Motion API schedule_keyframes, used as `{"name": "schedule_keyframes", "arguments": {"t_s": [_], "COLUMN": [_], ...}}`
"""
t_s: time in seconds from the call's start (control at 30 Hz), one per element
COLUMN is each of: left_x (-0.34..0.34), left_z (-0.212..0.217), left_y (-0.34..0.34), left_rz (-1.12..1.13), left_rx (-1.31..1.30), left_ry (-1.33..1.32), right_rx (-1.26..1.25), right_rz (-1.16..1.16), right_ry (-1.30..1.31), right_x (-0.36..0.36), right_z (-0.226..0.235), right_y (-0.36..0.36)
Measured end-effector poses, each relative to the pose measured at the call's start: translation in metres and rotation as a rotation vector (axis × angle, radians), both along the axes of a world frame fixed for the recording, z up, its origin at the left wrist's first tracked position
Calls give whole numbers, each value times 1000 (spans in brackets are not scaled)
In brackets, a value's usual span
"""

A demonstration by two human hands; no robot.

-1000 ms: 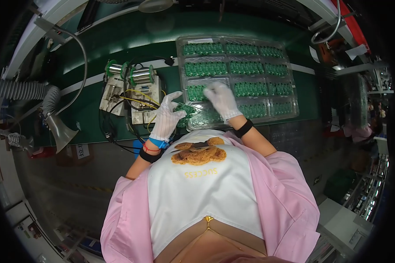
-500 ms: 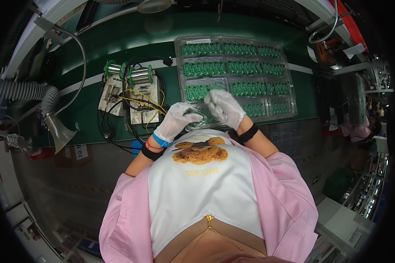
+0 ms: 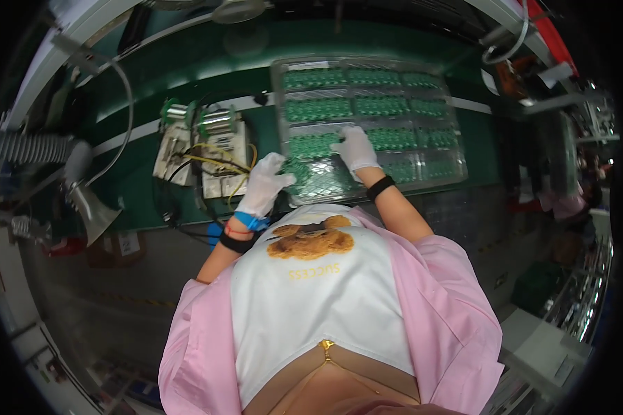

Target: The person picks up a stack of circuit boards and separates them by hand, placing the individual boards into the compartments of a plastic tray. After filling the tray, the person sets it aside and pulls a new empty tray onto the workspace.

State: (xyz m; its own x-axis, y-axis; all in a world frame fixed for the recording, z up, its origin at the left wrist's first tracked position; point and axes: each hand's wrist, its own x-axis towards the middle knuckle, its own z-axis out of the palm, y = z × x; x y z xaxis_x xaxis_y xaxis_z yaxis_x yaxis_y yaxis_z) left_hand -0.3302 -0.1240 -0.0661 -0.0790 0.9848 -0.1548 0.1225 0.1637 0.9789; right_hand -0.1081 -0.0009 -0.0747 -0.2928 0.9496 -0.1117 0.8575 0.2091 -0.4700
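Observation:
A clear plastic tray (image 3: 458, 155) with compartments holds rows of small green circuit boards (image 3: 313, 145). My right hand (image 3: 358, 148), in a white glove, reaches over the third row, its thumb and fingers closed at the right end of a row of boards. Which board they grip is blurred. My left hand (image 3: 263, 185), also gloved, is at the tray's near left corner. Its fingers are curled but apart, beside a few circuit boards (image 3: 297, 171) in the near left compartment. To the right of those boards, the compartment's clear bottom (image 3: 325, 181) shows.
Left of the tray stand two solder wire spools (image 3: 218, 120) on a pale metal fixture (image 3: 225, 183), with yellow and black cables around it. A fume hose with a clear funnel (image 3: 95, 211) hangs farther left. The green bench (image 3: 135, 187) ends just ahead of my body.
My hands have moved apart. The right one went up and slightly right to the third row of boards; the left drew back to the left, uncovering the near left compartment.

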Motion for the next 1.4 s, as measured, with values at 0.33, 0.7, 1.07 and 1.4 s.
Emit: {"name": "schedule_keyframes", "arguments": {"t_s": [0.33,0.7,1.07,1.4], "left_x": [1,7,19,7], "left_z": [20,13,37,23], "left_y": [11,2,6,4], "left_rz": [-93,-266,-337,-485], "left_rx": [130,138,112,193], "left_ry": [153,0,-3,-101], "right_rx": [-79,580,464,-734], "right_rz": [181,735,789,335], "right_ry": [352,444,407,723], "right_x": [-26,9,5,7], "right_z": [47,47,49,47], "right_y": [-35,-42,-56,-43]}}
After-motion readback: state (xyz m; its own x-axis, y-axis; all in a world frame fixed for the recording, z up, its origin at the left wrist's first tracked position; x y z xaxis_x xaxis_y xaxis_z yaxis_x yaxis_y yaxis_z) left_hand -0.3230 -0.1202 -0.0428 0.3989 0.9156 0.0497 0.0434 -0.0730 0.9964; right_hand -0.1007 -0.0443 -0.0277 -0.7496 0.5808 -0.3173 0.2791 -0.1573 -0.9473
